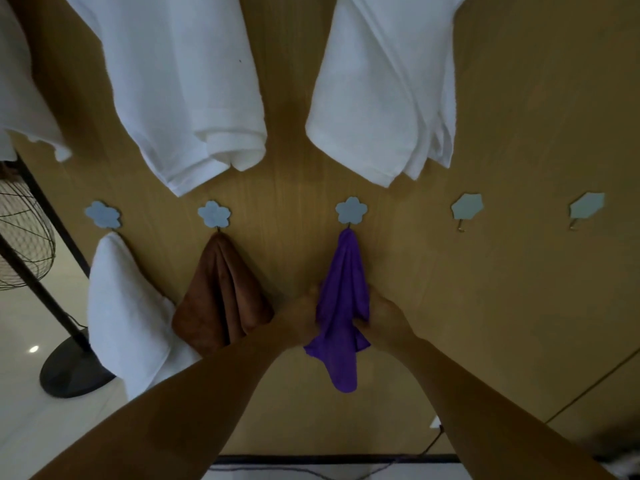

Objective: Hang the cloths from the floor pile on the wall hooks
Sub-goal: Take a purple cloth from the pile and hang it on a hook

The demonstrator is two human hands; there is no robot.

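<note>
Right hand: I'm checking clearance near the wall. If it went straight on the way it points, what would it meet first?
The purple cloth that the right hand grips lies first in its line, then probably the wooden wall close behind it; depth is unclear.

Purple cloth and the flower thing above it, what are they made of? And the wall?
Purple cloth: soft fabric, maybe microfibre, matte, hanging in limp folds.
Flower hook: flat, smooth pale blue plate, probably plastic; the small hook under it looks like metal.
Wall: wood-look panel with faint vertical grain; real wood or laminate, cannot tell.
</note>
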